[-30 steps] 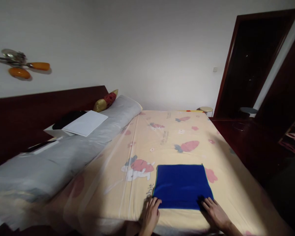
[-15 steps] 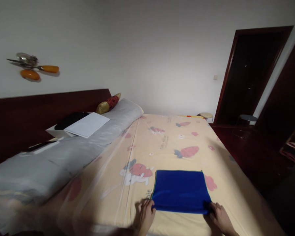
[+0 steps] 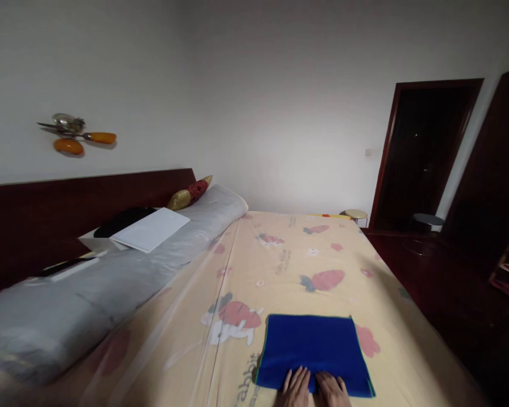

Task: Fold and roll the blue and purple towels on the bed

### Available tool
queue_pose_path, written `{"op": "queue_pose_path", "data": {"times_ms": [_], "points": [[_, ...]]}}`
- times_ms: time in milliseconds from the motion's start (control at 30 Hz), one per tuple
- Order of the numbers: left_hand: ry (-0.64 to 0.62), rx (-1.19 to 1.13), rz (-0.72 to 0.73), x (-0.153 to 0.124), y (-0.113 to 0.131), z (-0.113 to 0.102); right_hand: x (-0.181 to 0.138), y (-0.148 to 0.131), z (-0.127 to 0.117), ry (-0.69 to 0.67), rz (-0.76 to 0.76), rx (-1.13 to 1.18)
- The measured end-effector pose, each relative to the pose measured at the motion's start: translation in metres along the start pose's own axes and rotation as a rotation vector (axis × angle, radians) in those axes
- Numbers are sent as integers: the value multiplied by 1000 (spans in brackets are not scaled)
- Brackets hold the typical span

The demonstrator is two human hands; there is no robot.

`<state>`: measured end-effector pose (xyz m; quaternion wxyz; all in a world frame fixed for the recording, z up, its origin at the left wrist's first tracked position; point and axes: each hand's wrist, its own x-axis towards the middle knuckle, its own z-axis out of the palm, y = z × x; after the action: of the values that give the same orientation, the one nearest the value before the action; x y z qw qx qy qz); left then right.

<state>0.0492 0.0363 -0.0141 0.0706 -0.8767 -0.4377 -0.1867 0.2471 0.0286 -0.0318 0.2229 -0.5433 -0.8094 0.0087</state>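
Note:
A dark blue cloth (image 3: 309, 342) with a thin green edge lies spread in a flat rectangle on the bed. On its near part rests my left hand (image 3: 297, 387), palm down with the fingers stretched forward. Close beside it, my right hand (image 3: 331, 389) also lies flat on the cloth, fingers extended. The two hands are a small gap apart near the middle of the cloth's near edge. Both wrists are cut off by the bottom of the view.
Under the cloth is a bed sheet (image 3: 280, 294) printed with carrots and rabbits. To the left run a grey pillow (image 3: 89, 294) and a dark headboard (image 3: 46, 209), with a white board (image 3: 150, 229) on top. Stools (image 3: 426, 220) stand at the back right by a dark doorway (image 3: 428, 158).
My hands have let go of the cloth's near corners and moved inward, now lying flat on it. The view has tilted up slightly, so everything sits lower.

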Motion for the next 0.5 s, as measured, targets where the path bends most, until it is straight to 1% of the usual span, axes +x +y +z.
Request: {"op": "queue_pose_path", "data": {"times_ms": [33,67,100,167,233,300,333,367,467,500], "points": [[16,5,26,-1,-4,-2,-2,5,2,-4,5,-1],[24,19,14,-4,-10,-7,-6,13,2,5,30,-12],[24,37,-29,-9,-18,-13,-12,22,0,23,70,-28],[6,71,-176,-22,-38,-25,-24,42,-6,80,175,-71],[-23,93,-341,-33,-53,-34,-34,57,-12,128,266,-109],[-38,115,-463,-37,-58,-36,-35,58,-15,140,308,-127],[-36,120,-482,-35,-56,-34,-31,52,-15,124,308,-123],[-35,112,-458,-30,-50,-30,-25,43,-15,91,289,-104],[-67,-2,-237,-6,-21,-11,1,3,-15,-83,149,46],[-83,-52,-186,2,-11,-4,10,-10,-17,-147,105,106]]}}
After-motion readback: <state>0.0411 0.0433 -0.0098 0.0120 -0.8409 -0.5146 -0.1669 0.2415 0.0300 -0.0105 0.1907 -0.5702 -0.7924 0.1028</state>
